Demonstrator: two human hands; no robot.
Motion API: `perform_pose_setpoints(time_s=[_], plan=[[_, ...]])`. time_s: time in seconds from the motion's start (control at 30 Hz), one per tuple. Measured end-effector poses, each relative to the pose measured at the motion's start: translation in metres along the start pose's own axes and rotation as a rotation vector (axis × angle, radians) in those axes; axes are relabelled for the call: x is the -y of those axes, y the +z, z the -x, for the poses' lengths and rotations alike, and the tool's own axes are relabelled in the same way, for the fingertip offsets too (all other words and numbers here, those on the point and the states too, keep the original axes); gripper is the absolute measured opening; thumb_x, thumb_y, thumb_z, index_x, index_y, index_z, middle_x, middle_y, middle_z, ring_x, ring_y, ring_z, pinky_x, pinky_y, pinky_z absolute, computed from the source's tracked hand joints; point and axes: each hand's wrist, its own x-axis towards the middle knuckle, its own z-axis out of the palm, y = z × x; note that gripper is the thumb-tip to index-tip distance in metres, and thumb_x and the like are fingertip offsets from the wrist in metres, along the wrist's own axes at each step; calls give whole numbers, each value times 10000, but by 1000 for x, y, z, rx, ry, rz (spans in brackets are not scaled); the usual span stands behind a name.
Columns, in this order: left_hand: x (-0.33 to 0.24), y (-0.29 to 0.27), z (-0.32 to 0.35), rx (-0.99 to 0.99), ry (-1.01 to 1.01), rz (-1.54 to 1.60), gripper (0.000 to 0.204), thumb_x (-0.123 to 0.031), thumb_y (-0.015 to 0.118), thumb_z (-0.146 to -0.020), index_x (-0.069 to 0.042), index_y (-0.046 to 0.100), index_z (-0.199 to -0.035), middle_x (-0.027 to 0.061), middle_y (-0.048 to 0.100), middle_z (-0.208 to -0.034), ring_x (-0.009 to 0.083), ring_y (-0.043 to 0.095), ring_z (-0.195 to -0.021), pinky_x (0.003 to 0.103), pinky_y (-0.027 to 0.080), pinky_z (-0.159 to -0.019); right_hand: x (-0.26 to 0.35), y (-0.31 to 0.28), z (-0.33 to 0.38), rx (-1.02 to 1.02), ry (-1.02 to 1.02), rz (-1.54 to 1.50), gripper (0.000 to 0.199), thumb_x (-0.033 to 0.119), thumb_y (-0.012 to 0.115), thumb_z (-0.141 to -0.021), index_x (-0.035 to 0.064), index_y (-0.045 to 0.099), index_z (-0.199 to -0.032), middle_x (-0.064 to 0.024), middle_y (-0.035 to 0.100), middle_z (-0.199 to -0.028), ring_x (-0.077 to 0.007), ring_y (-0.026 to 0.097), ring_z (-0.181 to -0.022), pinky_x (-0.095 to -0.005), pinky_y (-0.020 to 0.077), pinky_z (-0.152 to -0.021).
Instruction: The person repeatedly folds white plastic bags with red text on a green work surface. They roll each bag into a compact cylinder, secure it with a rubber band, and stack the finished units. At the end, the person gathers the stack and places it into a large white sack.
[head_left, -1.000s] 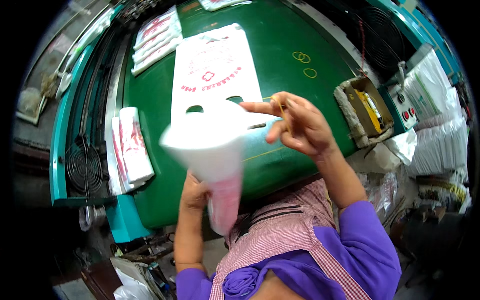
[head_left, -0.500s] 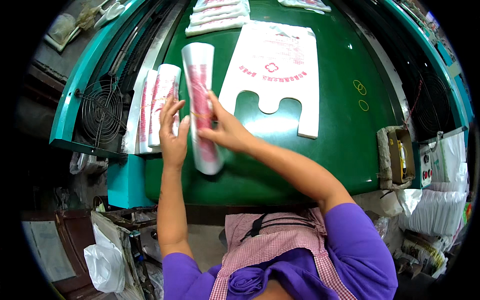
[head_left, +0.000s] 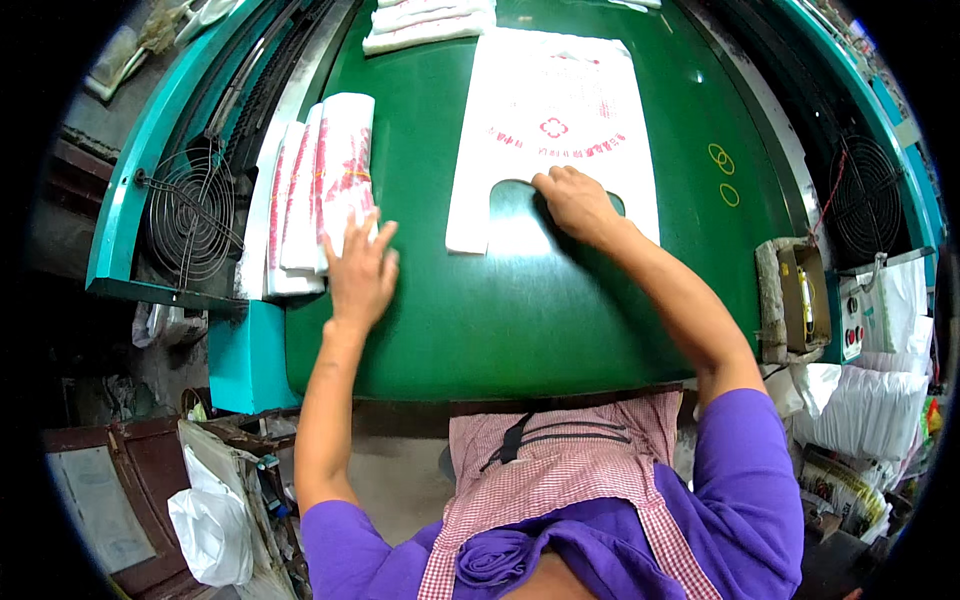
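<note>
Three rolled bundles of white plastic bags with red print lie side by side at the left edge of the green table (head_left: 450, 330). A thin yellow band circles the rightmost bundle (head_left: 345, 150). My left hand (head_left: 360, 270) rests at that bundle's near end, fingers spread, touching or almost touching it. A flat stack of white vest-style bags (head_left: 500, 110) with a red flower print lies in the middle. My right hand (head_left: 582, 208) has its fingers closed at the stack's near edge, over the tab between the two handles. The hand hides most of that tab.
Several yellow rubber bands (head_left: 729, 195) lie on the table at the right. Folded bag stacks (head_left: 425, 38) sit at the far end. Teal machine rails with round fan guards (head_left: 191, 215) flank both sides. An open box (head_left: 803, 300) stands at the near right corner.
The banded bundle has gone from my right hand to the row at left, beside the other two. My right hand has moved right to the flat stack. My left hand has opened wider.
</note>
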Motion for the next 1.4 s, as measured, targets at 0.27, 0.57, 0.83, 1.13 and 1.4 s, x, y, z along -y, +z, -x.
perform_pose_setpoints(time_s=[0.27, 0.57, 0.83, 1.13, 1.4], plan=[[-94, -45, 109, 582, 395, 243, 984, -484, 803, -589, -236, 340, -1421, 90, 224, -1520, 327, 171, -1414, 581, 147, -1115, 62, -86, 179, 263, -210, -516, 754, 349, 693, -777, 70, 360, -1393, -210, 340, -1429, -377, 342, -1305, -486, 311, -1062], [-62, -43, 125, 383, 344, 272, 633, -33, 670, -706, -201, 491, -1290, 82, 388, -1446, 297, 315, -1369, 496, 227, -1113, 56, -63, 265, 55, 150, -166, 555, 122, 666, -744, 203, 541, -1279, -114, 442, -1393, -336, 334, -1346, -498, 243, -1095], [-110, -32, 17, 416, 14, 846, 138, -110, 617, -854, -1, 632, -938, 135, 660, -780, 307, 644, -685, 352, 503, -635, 38, -84, 234, 108, -129, -685, 237, 62, 637, -791, 88, 615, -1026, -116, 572, -1145, -299, 574, -1051, -408, 467, -888], [-136, -14, 35, 22, 595, 366, 479, -132, 620, -748, -157, 566, -1224, 99, 485, -1340, 313, 488, -1197, 455, 422, -964, 77, -63, 140, 471, 255, -373, 383, 385, 625, -839, 61, 584, -1039, -200, 655, -864, -327, 652, -794, -446, 505, -628], [-155, 2, 37, 84, 460, 529, 293, -84, 539, -834, -107, 666, -1097, 105, 661, -1115, 280, 637, -1025, 372, 489, -849, 46, -25, 154, 82, 47, -140, 585, 409, 495, -908, -26, 449, -1296, -242, 334, -1437, -394, 321, -1336, -502, 282, -1073]])
